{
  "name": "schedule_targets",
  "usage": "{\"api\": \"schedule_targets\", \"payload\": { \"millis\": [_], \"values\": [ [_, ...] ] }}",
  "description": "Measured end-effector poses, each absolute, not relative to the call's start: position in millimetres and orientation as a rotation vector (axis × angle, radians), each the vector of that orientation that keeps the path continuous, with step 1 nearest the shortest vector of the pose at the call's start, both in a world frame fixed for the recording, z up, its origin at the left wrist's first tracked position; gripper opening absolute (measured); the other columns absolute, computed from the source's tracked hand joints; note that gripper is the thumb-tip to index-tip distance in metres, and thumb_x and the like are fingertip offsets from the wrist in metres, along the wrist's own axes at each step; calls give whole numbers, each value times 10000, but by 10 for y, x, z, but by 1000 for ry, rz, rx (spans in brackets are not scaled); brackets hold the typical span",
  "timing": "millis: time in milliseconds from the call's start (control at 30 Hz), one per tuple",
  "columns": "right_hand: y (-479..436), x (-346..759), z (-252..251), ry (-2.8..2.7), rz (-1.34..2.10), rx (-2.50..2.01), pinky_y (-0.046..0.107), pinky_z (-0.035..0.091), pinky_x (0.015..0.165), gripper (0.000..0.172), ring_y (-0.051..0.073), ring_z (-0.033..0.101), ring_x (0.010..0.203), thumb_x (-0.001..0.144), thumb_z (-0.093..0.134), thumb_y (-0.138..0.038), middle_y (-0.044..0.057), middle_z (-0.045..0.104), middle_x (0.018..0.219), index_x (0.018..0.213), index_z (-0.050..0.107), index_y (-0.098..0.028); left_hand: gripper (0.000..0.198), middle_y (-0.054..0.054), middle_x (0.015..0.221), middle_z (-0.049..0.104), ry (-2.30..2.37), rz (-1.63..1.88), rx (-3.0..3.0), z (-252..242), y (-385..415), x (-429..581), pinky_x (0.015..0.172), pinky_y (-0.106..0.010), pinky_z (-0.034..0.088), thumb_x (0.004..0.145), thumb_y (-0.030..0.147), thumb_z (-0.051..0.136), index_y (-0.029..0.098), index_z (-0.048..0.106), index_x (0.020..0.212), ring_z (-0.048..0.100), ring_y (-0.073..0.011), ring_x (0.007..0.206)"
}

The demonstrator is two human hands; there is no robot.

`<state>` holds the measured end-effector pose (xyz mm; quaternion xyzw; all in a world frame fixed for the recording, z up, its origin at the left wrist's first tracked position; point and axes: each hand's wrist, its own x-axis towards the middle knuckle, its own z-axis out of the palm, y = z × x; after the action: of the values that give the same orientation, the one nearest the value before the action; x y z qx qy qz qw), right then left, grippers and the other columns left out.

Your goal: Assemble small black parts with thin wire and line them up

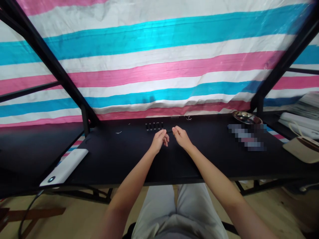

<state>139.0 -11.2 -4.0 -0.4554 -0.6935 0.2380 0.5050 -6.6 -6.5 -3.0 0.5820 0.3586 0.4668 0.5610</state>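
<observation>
Both of my hands meet over the middle of the black table [119, 159]. Pinched between the fingertips of my left hand [158, 141] and my right hand [181, 136] is a small dark strip [169, 131], too small to name. The left hand grips one end, its lower fingers loosely curled; the right hand's closed fingers are at the other end. Just beyond my left hand lies a row of several small dark pieces with pale tips [154, 126]. Farther back is a row of tiny pale bits [174, 117], with white thread-like scraps [188, 118] to its right.
A long white device [66, 166] lies at the table's left edge. On the right are a shiny metal dish [246, 117], a blurred-out patch [246, 137] and a beige bag [302, 147]. Black frame posts [54, 63] and a striped tarp [159, 76] rise behind.
</observation>
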Motion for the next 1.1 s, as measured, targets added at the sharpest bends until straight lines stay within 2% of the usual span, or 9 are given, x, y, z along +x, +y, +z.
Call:
{"api": "schedule_targets", "payload": {
  "millis": [167,367,567,733,933,1100],
  "values": [
    [-115,1400,-37,-1698,520,-1076,233,289,530,377,90,341,504,891,336,-469,-50,352,548,623,351,-205,392,33,507,513,823,1101,1311,8,-85,-59,360,-203,359,800,529,453,165,405,665,461,-76,329],
    [-82,1446,-42,-1615,548,-1080,233,286,514,376,92,345,491,891,342,-470,-51,352,530,628,373,-204,395,-11,813,616,863,1264,1412,21,-83,-59,356,-175,363,707,465,625,178,459,920,512,-49,378],
    [-87,1437,-32,-1615,570,-1090,233,280,501,394,90,335,476,886,338,-497,-54,350,516,626,380,-204,307,-6,825,600,917,1293,1558,-36,-69,-66,376,-165,353,774,451,550,186,431,873,484,-31,385],
    [-118,1417,0,-1636,561,-1093,235,284,505,407,91,330,481,877,338,-517,-50,357,523,621,377,-204,251,25,726,550,1006,1249,1798,-82,-80,-108,459,-184,374,849,444,433,198,459,889,472,-49,438],
    [-137,1390,16,-1654,552,-1096,236,297,518,412,96,337,495,878,328,-520,-43,363,533,619,384,-204,323,36,578,475,1067,1304,1843,-60,-116,-106,556,-222,388,876,471,370,188,518,831,446,-81,460],
    [-130,1384,3,-1659,554,-1092,235,287,514,411,95,331,498,873,336,-522,-46,347,532,614,374,-205,377,55,485,434,1020,1249,1689,-84,-94,-74,474,-204,365,877,510,325,183,491,792,427,-79,405]
  ]
}}
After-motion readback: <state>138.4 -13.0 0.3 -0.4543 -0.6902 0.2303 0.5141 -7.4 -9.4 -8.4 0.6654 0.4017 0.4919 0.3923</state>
